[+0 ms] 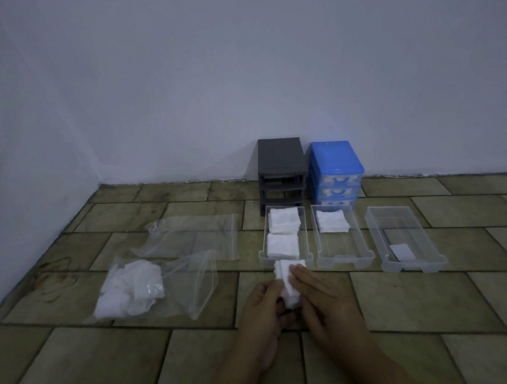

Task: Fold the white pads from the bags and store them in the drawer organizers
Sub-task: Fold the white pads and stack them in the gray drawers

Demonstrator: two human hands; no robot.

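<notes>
A white pad is being folded just above the floor, gripped by the left hand and pressed flat by the right hand. Edges should be aligned before it is being placed in the nearest drawer.

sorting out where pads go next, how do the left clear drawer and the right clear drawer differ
The left clear drawer holds two stacks of folded white pads; the right clear drawer holds none, only a small pale card. The left one lies in front of the grey organizer, the right one off beside the blue organizer. Both are clear, pulled out, on the floor.
</notes>
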